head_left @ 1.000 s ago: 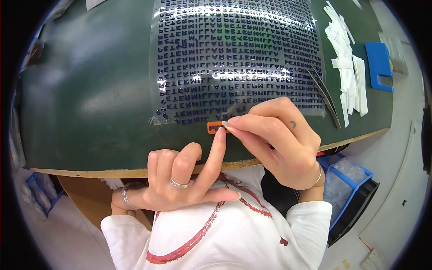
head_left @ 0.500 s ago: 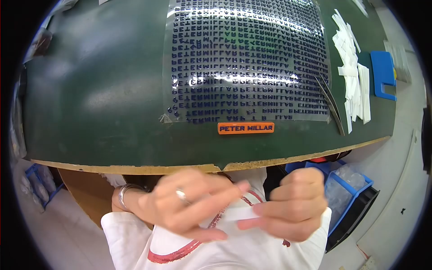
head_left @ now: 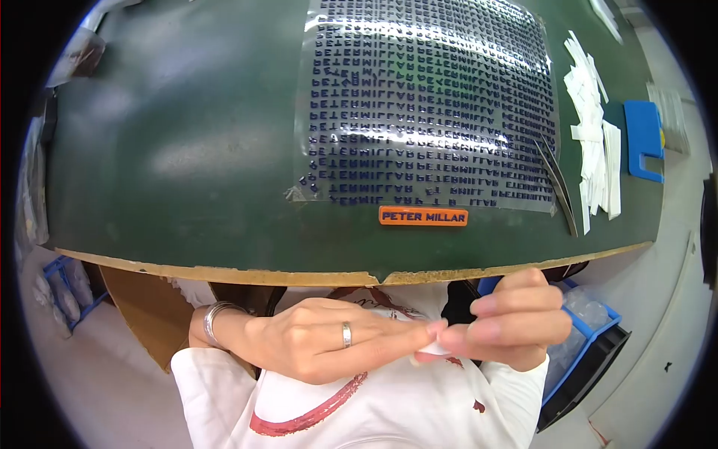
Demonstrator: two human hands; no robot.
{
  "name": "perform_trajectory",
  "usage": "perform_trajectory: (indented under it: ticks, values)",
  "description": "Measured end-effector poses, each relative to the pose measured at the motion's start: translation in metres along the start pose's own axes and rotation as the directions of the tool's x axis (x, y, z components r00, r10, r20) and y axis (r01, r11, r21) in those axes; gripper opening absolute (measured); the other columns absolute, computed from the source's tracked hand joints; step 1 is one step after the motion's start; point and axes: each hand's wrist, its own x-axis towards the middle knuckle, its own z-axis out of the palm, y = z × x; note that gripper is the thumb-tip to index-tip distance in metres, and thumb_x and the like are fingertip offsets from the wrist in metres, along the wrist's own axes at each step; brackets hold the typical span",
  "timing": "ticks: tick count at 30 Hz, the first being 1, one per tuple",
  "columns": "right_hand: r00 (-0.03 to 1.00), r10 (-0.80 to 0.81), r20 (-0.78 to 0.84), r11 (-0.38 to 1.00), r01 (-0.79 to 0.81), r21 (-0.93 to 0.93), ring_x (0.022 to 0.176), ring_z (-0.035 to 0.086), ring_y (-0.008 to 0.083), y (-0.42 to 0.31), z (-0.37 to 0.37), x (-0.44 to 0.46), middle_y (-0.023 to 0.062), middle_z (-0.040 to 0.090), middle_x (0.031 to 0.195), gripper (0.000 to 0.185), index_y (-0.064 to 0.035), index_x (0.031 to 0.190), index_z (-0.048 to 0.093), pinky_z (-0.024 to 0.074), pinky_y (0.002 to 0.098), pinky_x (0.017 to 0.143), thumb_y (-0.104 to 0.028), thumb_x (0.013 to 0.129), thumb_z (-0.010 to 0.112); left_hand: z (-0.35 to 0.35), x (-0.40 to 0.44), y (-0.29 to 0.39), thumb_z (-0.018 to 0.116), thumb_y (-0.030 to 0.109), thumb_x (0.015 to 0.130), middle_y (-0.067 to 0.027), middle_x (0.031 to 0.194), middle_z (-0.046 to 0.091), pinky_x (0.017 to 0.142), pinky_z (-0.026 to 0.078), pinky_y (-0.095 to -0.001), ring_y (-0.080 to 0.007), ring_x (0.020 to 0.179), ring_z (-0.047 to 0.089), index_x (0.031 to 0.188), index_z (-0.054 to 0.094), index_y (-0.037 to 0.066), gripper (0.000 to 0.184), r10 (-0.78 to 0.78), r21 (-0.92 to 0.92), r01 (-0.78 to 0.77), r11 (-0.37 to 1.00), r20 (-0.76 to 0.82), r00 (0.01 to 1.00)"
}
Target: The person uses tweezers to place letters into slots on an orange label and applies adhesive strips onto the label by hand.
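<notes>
In the lower middle of the frame, the bare left hand [head_left: 321, 340] and the bare right hand [head_left: 516, 318] meet in front of a white shirt with red brush-like markings [head_left: 310, 408], over a small, thin white piece [head_left: 434, 349], perhaps paper. The right hand's grip pinches this piece, thumb beneath and fingers above; the left index fingertip presses against it, though the left thumb is hidden, so whether that grip also closes on it cannot be told. White on white makes its edges hard to see, so holding it over the dark green tabletop [head_left: 187, 150] would show them better. A light, even pinch, with only the fingertips bearing on it, should keep so slight a piece from creasing or slipping. The orange rectangular plate with dark blue "PETER MILLAR" lettering [head_left: 423, 217] lies right of centre, apart from both hands, just below the clear plastic sheet with rows of dark letters [head_left: 304, 123]; sleeves and wrists are best kept off both. The slim dark metal tweezers [head_left: 562, 196] lie at right, near the pile of white strips [head_left: 591, 135], within easy reach should fingertips prove too broad.
</notes>
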Motion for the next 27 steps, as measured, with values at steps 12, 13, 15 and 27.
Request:
perform_trajectory:
  ticks: [12,13,15,27]
  values:
    - [0.991,-0.084,0.102,0.958,0.108,-0.265,0.089,0.053,0.0138,-0.001,0.003,0.001,-0.0070,0.056,0.104,0.029,-0.0241,0.089,0.069,0.0351,0.0287,0.069,-0.026,0.064,0.084,-0.006,-0.010,0.010,0.063,-0.005,0.078,-0.0130,0.098,0.072,0.070,0.059,-0.0283,-0.0180,0.081,0.071,0.124,0.058,-0.008,0.046,-0.153,-0.009,0.153,0.988,-0.074,0.985]
    - [0.991,-0.084,0.103,0.958,0.109,-0.266,0.089,0.053,0.0138,-0.003,0.005,0.001,-0.0070,0.056,0.104,0.029,-0.0241,0.089,0.069,0.0351,0.0287,0.069,-0.026,0.064,0.084,-0.008,-0.013,0.010,0.063,-0.005,0.079,-0.0131,0.098,0.072,0.069,0.059,-0.0283,-0.0181,0.081,0.071,0.125,0.057,-0.008,0.047,-0.173,-0.071,0.169,0.983,-0.052,0.984]
    - [1.000,-0.021,-0.003,0.963,0.019,-0.270,0.084,0.057,0.0079,-0.009,0.016,0.006,-0.0092,0.064,0.103,0.016,-0.0197,0.087,0.074,0.0342,0.0259,0.065,-0.023,0.072,0.078,-0.011,-0.015,0.011,0.062,-0.005,0.080,-0.0132,0.097,0.072,0.066,0.059,-0.0281,-0.0183,0.079,0.072,0.127,0.056,-0.008,0.047,-0.208,-0.190,0.203,0.961,-0.004,0.978]
    - [0.932,-0.301,0.202,0.930,0.240,0.276,0.078,0.062,0.0104,-0.007,0.060,0.011,-0.0044,0.070,0.094,0.014,-0.0160,0.077,0.073,0.0404,0.0246,0.065,-0.011,0.066,0.079,-0.037,-0.048,0.044,0.061,-0.002,0.083,-0.0172,0.087,0.071,0.058,0.055,-0.0322,-0.0278,0.067,0.069,0.106,0.069,-0.001,0.025,-0.621,0.000,0.622,0.783,0.055,0.782]
